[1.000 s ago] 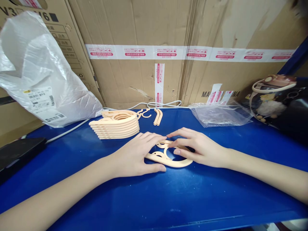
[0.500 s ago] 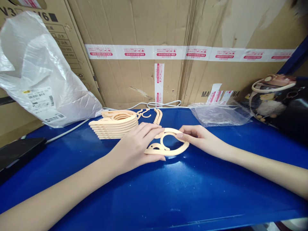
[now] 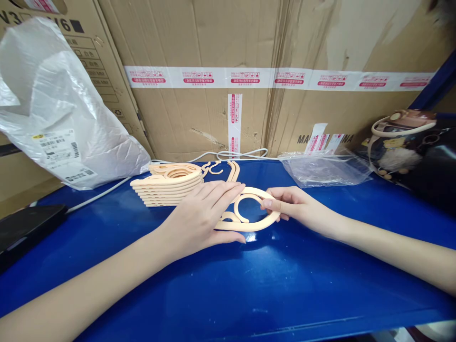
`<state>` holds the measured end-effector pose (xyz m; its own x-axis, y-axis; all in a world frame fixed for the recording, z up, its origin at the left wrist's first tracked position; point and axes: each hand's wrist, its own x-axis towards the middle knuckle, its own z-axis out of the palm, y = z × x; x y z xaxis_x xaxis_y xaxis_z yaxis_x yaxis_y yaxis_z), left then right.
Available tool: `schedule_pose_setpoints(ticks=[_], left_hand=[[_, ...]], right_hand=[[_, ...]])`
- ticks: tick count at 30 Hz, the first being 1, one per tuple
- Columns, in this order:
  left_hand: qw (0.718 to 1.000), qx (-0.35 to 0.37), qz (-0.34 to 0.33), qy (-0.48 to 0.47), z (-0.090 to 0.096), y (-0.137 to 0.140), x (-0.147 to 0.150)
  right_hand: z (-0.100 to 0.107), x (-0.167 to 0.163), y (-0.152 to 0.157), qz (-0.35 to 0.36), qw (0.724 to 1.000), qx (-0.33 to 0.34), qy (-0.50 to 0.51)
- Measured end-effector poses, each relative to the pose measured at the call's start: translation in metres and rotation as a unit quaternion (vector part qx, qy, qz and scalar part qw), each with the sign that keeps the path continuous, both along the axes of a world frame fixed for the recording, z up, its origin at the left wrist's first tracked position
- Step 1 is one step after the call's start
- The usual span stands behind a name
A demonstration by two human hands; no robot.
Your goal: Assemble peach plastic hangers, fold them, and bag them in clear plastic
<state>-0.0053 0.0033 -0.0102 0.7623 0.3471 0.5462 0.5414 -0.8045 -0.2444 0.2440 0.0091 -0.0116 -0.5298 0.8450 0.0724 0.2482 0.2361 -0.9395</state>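
Above the blue tabletop is a beige plastic folding hanger (image 3: 261, 225), folded into a rounded loop. My left hand (image 3: 199, 209) spans its left part, fingers along the far side and thumb along the near side, hiding that end. My right hand (image 3: 290, 204) pinches the hanger's right end, thumb on top and fingers below. Just behind my left hand stands a neat stack of several matching folded hangers (image 3: 171, 185). Beyond the held hanger lie a loose beige hook (image 3: 216, 169) and slim curved beige pieces (image 3: 233, 171), partly hidden by my left fingers.
A white plastic parcel bag (image 3: 71, 118) leans at the left, with a black device (image 3: 28, 232) in front. Cardboard boxes (image 3: 199, 38) form the back. A white cable (image 3: 245, 153) runs along them. Clear plastic wrap (image 3: 324, 171) and a dark bag (image 3: 434, 161) lie right.
My right fingers have curled lower beneath the hanger's right end. My left thumb has shifted slightly down, away from its near edge. The hanger has tilted a little.
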Motion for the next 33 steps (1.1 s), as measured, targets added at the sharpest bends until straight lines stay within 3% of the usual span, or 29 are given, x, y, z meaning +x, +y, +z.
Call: schedule_pose_setpoints(ticks=[11, 28, 31, 33], left_hand=[[0.998, 0.022, 0.007, 0.06, 0.002, -0.004, 0.001], [1.0, -0.006, 0.01, 0.021, 0.01, -0.01, -0.001], [0.999, -0.035, 0.031, -0.012, 0.028, -0.012, -0.008], [0.996, -0.054, 0.051, -0.04, 0.047, -0.01, -0.019]], right_hand=[[0.002, -0.002, -0.004, -0.009, 1.0, 0.01, -0.005], [0.001, 0.0, -0.001, 0.002, 0.999, -0.013, 0.033], [0.003, 0.004, 0.003, -0.032, 0.999, 0.035, 0.025], [0.004, 0.007, 0.007, -0.041, 0.99, 0.127, -0.045]])
